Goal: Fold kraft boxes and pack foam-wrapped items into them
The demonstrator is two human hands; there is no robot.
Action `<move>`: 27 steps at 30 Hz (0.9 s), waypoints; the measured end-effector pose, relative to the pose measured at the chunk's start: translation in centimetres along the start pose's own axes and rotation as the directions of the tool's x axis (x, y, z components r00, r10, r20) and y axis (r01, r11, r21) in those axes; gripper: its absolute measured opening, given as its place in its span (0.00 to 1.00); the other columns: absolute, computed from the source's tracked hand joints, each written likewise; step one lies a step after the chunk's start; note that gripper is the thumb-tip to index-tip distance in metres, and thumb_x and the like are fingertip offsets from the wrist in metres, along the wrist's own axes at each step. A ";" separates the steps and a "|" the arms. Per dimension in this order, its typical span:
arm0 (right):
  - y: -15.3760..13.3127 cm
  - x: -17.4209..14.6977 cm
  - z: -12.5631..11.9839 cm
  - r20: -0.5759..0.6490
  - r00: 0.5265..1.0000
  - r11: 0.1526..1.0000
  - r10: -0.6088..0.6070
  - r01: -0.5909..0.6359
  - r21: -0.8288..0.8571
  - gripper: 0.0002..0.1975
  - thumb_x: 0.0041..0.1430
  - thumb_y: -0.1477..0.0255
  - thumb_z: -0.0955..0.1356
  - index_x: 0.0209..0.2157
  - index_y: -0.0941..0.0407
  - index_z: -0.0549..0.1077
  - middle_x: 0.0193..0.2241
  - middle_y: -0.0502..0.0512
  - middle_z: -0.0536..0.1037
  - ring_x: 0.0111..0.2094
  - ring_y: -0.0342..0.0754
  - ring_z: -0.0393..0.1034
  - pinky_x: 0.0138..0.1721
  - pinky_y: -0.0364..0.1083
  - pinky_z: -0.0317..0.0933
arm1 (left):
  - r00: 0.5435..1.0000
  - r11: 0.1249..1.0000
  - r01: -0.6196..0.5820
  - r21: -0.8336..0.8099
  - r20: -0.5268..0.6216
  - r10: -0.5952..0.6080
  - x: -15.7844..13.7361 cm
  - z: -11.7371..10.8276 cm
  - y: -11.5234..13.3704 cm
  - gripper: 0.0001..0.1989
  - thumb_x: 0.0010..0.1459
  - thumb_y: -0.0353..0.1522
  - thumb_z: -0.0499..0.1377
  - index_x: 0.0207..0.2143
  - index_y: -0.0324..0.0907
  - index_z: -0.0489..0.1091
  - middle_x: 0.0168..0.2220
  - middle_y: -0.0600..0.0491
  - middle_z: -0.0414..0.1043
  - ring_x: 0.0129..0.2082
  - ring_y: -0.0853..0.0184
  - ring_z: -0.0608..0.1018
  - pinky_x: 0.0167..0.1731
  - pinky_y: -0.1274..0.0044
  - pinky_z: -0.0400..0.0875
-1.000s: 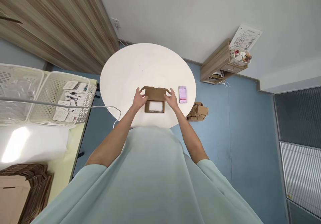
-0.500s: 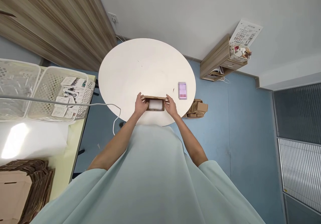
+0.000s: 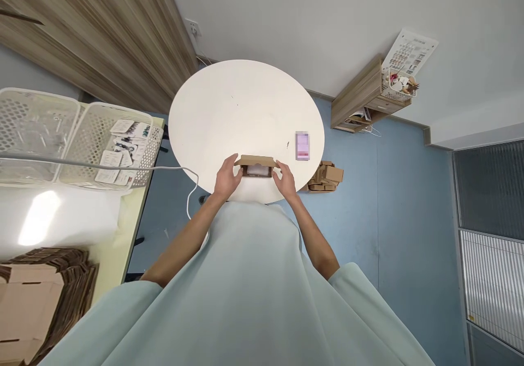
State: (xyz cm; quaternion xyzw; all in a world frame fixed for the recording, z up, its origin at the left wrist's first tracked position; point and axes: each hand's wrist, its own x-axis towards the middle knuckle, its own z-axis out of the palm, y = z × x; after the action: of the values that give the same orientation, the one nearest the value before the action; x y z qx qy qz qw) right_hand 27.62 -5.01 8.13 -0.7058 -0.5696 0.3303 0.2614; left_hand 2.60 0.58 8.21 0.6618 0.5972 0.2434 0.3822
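Note:
A small brown cardboard box (image 3: 257, 160) sits at the near edge of the round white table (image 3: 241, 104), its lid flap partly folded over the opening. Inside the box shows something white (image 3: 257, 170), partly covered by the lid. My left hand (image 3: 227, 178) grips the left end of the box, fingers at the flap's corner and thumb by the side wall. At the opposite end my right hand (image 3: 285, 179) holds the flap's right corner the same way. To the right on the table lies a phone-like rectangle (image 3: 302, 146) with a blurred pinkish face.
Cardboard boxes (image 3: 326, 176) are piled beyond the table's right edge. On the left bench are white baskets (image 3: 85, 142), one with cards, and stacked flat cardboard (image 3: 36, 300). A white cable (image 3: 172, 167) crosses to the table's left edge. A wooden cabinet (image 3: 360, 98) stands back right.
The box's lid flap has tipped forward toward me and now covers part of the opening. Both hands have moved with it. The whole view has shifted slightly.

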 end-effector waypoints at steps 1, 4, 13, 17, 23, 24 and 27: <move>-0.1 -0.2 0.0 0.002 1.000 1.000 0.004 -0.004 -0.012 0.26 0.77 0.66 0.62 0.71 0.52 0.67 0.66 0.63 0.74 0.67 0.54 0.68 0.68 0.54 0.65 | 1.000 1.000 -0.009 0.006 0.011 0.009 -0.2 0.0 0.2 0.29 0.69 0.33 0.56 0.71 0.44 0.66 0.71 0.44 0.68 0.71 0.54 0.70 0.71 0.61 0.64; -0.2 -1.0 0.2 0.033 0.998 0.996 0.049 -0.047 -0.070 0.23 0.77 0.68 0.60 0.68 0.54 0.71 0.63 0.61 0.78 0.64 0.55 0.72 0.66 0.55 0.66 | 0.999 1.000 0.015 0.021 0.036 -0.016 -0.8 0.3 0.1 0.24 0.71 0.34 0.53 0.67 0.45 0.72 0.68 0.46 0.73 0.67 0.53 0.74 0.69 0.61 0.66; 0.9 -2.6 1.7 0.222 0.935 0.914 0.276 -0.184 -0.361 0.22 0.71 0.75 0.64 0.63 0.52 0.74 0.52 0.61 0.85 0.54 0.63 0.80 0.54 0.55 0.71 | 0.952 0.955 0.167 0.245 0.213 -0.222 -3.0 2.3 -2.3 0.24 0.65 0.29 0.55 0.60 0.48 0.79 0.50 0.47 0.84 0.51 0.48 0.84 0.55 0.65 0.74; 1.6 -3.1 2.5 0.258 0.913 0.896 0.317 -0.200 -0.396 0.21 0.70 0.76 0.64 0.61 0.54 0.74 0.50 0.62 0.85 0.53 0.63 0.80 0.52 0.54 0.71 | 0.938 0.948 0.199 0.249 0.232 -0.258 -3.4 3.1 -2.8 0.26 0.61 0.27 0.55 0.59 0.48 0.80 0.49 0.47 0.85 0.50 0.48 0.84 0.53 0.66 0.75; 1.8 -3.4 3.0 0.271 0.898 0.910 0.345 -0.249 -0.332 0.16 0.70 0.69 0.69 0.57 0.52 0.76 0.52 0.60 0.85 0.53 0.61 0.80 0.50 0.51 0.70 | 0.917 0.939 0.290 0.186 0.225 -0.328 -3.5 3.6 -3.0 0.22 0.57 0.29 0.59 0.52 0.46 0.82 0.46 0.48 0.86 0.50 0.50 0.84 0.52 0.68 0.75; 1.9 -3.3 3.0 0.274 0.895 0.912 0.351 -0.260 -0.319 0.16 0.69 0.65 0.71 0.56 0.53 0.77 0.51 0.60 0.85 0.53 0.61 0.80 0.50 0.51 0.70 | 0.911 0.936 0.318 0.151 0.227 -0.346 -3.5 3.7 -3.1 0.21 0.58 0.30 0.59 0.52 0.46 0.82 0.47 0.48 0.86 0.50 0.51 0.84 0.53 0.68 0.75; 2.0 -3.1 3.0 0.306 0.882 0.917 0.358 -0.272 -0.290 0.20 0.69 0.55 0.72 0.53 0.54 0.77 0.49 0.61 0.85 0.52 0.60 0.80 0.48 0.49 0.70 | 0.883 0.905 0.422 0.053 0.204 -0.424 -3.3 4.0 -3.5 0.23 0.60 0.31 0.59 0.57 0.42 0.80 0.53 0.45 0.85 0.56 0.53 0.83 0.58 0.67 0.74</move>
State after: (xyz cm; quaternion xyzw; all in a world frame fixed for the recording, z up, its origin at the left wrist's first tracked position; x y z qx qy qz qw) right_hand 26.17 -8.53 5.19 -0.7448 -0.5194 0.4189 0.0103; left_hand 3.06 -3.54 3.54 0.5389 0.6841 0.0808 0.4848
